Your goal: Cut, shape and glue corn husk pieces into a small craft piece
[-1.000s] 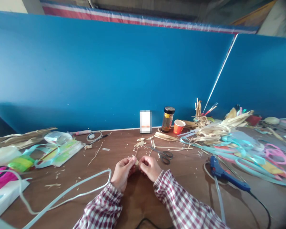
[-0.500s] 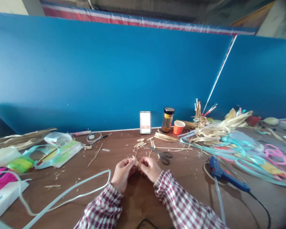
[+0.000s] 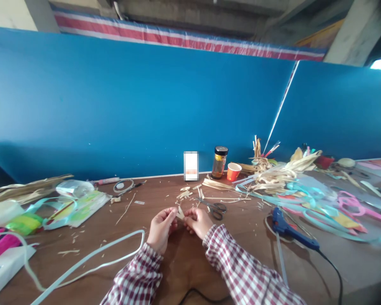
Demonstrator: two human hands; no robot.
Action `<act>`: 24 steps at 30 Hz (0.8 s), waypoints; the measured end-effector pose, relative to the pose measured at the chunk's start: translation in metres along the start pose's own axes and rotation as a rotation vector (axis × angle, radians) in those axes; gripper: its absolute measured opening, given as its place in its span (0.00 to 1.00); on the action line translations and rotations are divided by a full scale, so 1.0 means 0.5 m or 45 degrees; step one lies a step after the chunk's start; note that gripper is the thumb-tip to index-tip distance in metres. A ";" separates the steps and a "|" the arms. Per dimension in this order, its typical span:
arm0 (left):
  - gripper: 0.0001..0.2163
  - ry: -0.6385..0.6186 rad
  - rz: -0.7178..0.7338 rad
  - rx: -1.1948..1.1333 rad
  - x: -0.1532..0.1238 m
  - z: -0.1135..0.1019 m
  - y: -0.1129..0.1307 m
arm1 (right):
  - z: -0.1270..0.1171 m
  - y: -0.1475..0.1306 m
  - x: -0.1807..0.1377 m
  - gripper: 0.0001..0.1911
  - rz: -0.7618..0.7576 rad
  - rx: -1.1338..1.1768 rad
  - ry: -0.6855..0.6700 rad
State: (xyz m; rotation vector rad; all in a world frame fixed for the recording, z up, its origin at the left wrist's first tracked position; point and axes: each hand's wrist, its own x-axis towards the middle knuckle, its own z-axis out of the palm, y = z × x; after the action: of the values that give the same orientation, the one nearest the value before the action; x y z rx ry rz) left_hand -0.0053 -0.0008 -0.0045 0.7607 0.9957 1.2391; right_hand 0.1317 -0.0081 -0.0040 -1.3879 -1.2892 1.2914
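Between my two hands is a small pale piece of dried husk (image 3: 180, 213), held over the table's middle. My left hand (image 3: 161, 226) pinches its left side with thumb and forefinger. On the other side, the fingertips of my right hand (image 3: 198, 222) close on it too. Black-handled scissors (image 3: 217, 210) lie just beyond my right hand, their blades toward the scraps. Cut husk scraps (image 3: 184, 194) are scattered past my fingertips. The fingers partly cover the held piece.
A lidded jar (image 3: 220, 163) and an orange paper cup (image 3: 234, 172) stand near the blue partition (image 3: 146, 106). To the right lie a blue glue gun (image 3: 292, 231), a husk pile (image 3: 276, 176) and pink scissors (image 3: 358, 207). A pale cable (image 3: 108, 262) loops at left.
The view has tilted up and shifted slightly. My hands stay close together, and more of the pale husk piece now shows between my fingertips.
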 end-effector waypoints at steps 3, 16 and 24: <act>0.17 0.045 0.030 0.053 0.003 -0.003 -0.004 | -0.005 0.010 -0.005 0.06 0.046 -0.007 0.067; 0.19 0.127 0.061 0.087 0.001 0.004 -0.004 | -0.018 0.015 -0.029 0.05 0.135 -0.320 0.079; 0.18 0.109 0.138 0.112 0.003 0.001 -0.011 | -0.084 -0.012 -0.043 0.02 -0.078 -0.800 0.020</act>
State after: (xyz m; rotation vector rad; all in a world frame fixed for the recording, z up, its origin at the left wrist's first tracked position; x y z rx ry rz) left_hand -0.0026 -0.0006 -0.0096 0.8455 1.0962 1.3374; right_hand 0.1733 -0.0254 0.0103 -1.7513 -1.8041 0.8560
